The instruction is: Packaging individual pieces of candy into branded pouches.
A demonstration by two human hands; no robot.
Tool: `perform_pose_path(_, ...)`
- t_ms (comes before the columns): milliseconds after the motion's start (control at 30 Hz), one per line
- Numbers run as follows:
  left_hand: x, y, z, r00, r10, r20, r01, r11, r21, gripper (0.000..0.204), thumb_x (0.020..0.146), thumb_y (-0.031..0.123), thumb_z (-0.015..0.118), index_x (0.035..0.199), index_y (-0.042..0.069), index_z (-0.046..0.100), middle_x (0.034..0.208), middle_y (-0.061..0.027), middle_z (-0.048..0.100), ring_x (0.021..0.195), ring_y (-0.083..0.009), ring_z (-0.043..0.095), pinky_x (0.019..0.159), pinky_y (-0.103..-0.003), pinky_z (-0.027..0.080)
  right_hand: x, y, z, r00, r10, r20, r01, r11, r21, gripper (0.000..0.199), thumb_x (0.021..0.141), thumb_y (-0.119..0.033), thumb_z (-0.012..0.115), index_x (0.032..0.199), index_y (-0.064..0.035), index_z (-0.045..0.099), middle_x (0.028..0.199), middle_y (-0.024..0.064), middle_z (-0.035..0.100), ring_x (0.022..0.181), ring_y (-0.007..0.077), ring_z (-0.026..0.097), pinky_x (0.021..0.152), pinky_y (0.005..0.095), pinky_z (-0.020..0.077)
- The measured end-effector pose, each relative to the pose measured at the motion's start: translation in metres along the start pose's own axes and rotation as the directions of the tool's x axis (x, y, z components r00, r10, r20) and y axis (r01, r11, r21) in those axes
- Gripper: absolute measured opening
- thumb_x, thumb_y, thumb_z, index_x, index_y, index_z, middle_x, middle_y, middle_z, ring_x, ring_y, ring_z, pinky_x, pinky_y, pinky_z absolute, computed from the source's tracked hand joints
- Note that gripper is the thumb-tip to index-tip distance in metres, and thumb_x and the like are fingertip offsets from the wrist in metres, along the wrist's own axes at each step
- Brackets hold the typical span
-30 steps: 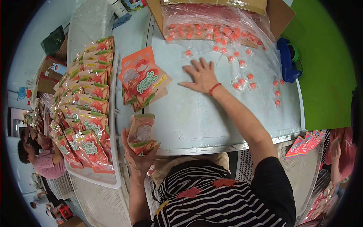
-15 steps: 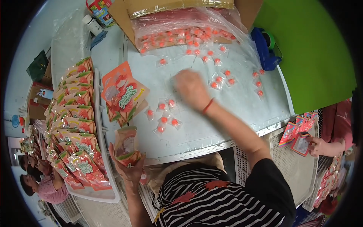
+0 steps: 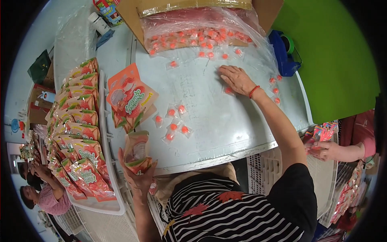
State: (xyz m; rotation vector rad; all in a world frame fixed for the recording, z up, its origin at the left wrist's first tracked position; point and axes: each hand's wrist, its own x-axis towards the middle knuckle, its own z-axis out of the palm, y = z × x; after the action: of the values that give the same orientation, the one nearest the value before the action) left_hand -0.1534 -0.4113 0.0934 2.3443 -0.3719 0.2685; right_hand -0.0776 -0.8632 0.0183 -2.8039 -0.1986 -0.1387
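Note:
My left hand (image 3: 139,177) is wrapped round the lower part of a fruit-printed stand-up pouch (image 3: 138,150), its clear window facing up, at the table's near edge. Toward the back right, my right hand (image 3: 238,81), with a red bracelet at the wrist, lies flat over several wrapped candies. One orange-red candy (image 3: 228,90) shows at its near side; the others are hidden under the palm. A loose group of clear-wrapped candies (image 3: 173,127) sits on the table right of the pouch. Beyond it lie flat pouches (image 3: 131,97), stacked and overlapping.
A cardboard box (image 3: 131,20) lined with plastic spills candies at the back. At left, a white tray (image 3: 121,207) holds rows of filled pouches (image 3: 86,151). A blue tape dispenser (image 3: 278,56) stands at the back right. A co-worker's hand (image 3: 324,151) works at right.
My right hand has moved right from mid-table and come down over the loose candies there. My left hand holds the pouch in nearly the same place. The co-worker's hands have shifted.

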Motion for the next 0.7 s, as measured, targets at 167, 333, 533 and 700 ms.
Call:
perform_pose_path(167, -0.005, -0.01, -0.001, 0.999, -0.042, -0.029, 0.04, 0.996, -0.082, 0.106, 0.055, 0.007, 0.084, 0.141, 0.001, 0.022, 0.134, -0.0162, 0.04, 0.116, -0.0291, 0.048, 0.096, -0.037, 0.043, -0.047, 0.004, -0.037, 0.88, 0.465, -0.097, -0.123, 0.421, 0.899, 0.04, 0.098, -0.031, 0.04, 0.129, -0.0062, 0.044, 0.126, 0.0096, 0.053, 0.117, 0.0247, 0.05, 0.099, 0.0407, 0.0379)
perform_pose_path(333, -0.003, -0.017, -0.007, 0.997, -0.076, -0.018, 0.073, 0.986, -0.149, 0.103, 0.056, 0.002, 0.08, 0.142, 0.002, 0.022, 0.134, -0.0141, 0.04, 0.117, -0.0267, 0.046, 0.099, -0.037, 0.04, -0.101, 0.048, -0.029, 0.611, 0.791, -0.035, 0.189, -0.103, 0.977, 0.045, 0.097, -0.036, 0.041, 0.129, -0.0045, 0.043, 0.123, 0.0113, 0.055, 0.113, 0.023, 0.053, 0.094, 0.0365, 0.0425)
perform_pose_path(533, -0.001, -0.012, -0.004, 0.994, -0.11, -0.011, 0.107, 0.98, -0.168, 0.1, 0.057, 0.0, 0.079, 0.141, 0.002, 0.024, 0.13, -0.0145, 0.042, 0.116, -0.0251, 0.046, 0.099, -0.035, 0.04, -0.105, 0.02, -0.016, 0.636, 0.718, -0.281, -0.08, 0.424, 0.902, 0.043, 0.098, -0.035, 0.038, 0.122, -0.0013, 0.05, 0.117, 0.0156, 0.058, 0.109, 0.0256, 0.055, 0.092, 0.0342, 0.043)
perform_pose_path(700, 0.006, -0.011, -0.003, 0.998, -0.045, -0.033, 0.041, 0.992, -0.122, 0.1, 0.058, 0.002, 0.082, 0.141, 0.001, 0.024, 0.129, -0.015, 0.043, 0.115, -0.025, 0.047, 0.098, -0.035, 0.04, -0.067, 0.003, -0.002, 0.786, 0.445, -0.43, -0.347, 0.892, 0.289, 0.05, 0.089, -0.046, 0.048, 0.123, -0.0088, 0.053, 0.122, 0.0179, 0.054, 0.115, 0.0325, 0.048, 0.094, 0.0487, 0.036)
